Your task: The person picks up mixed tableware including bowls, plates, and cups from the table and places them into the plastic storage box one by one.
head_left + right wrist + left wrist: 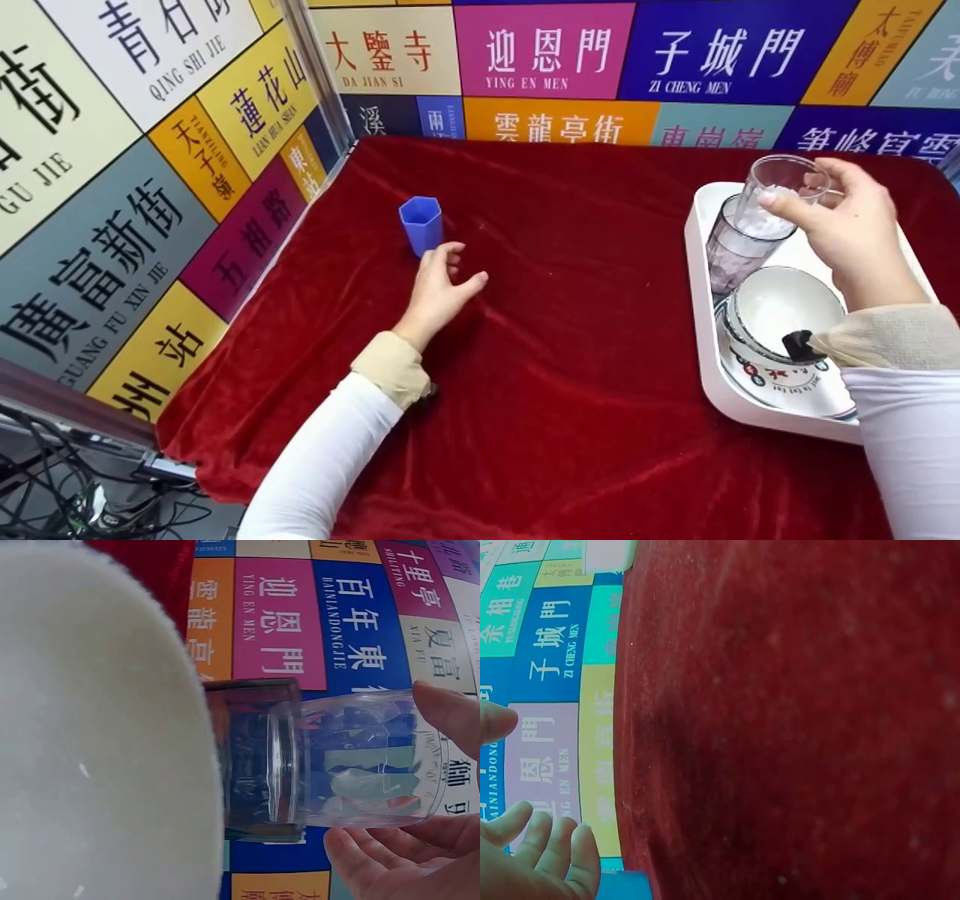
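My right hand [855, 217] grips a clear drinking glass [787, 176] near its rim, thumb on one side and fingers on the other. The lower end of this glass sits in the mouth of a darker tinted glass [259, 765], which stands in the white tray [705, 375]. Beside them a white bowl [787, 307] rests on a patterned plate [810, 401]. Over the red cloth, my left hand [439, 292] is spread with loosely bent fingers and holds nothing. Its fingertips are close to a blue hexagonal cup [422, 225], which stands upright.
A red velvet cloth [570, 337] with folds covers the table. Panels with street names [547, 52] stand along the back and the left side. Dark cables [67, 480] lie beyond the table's left front corner.
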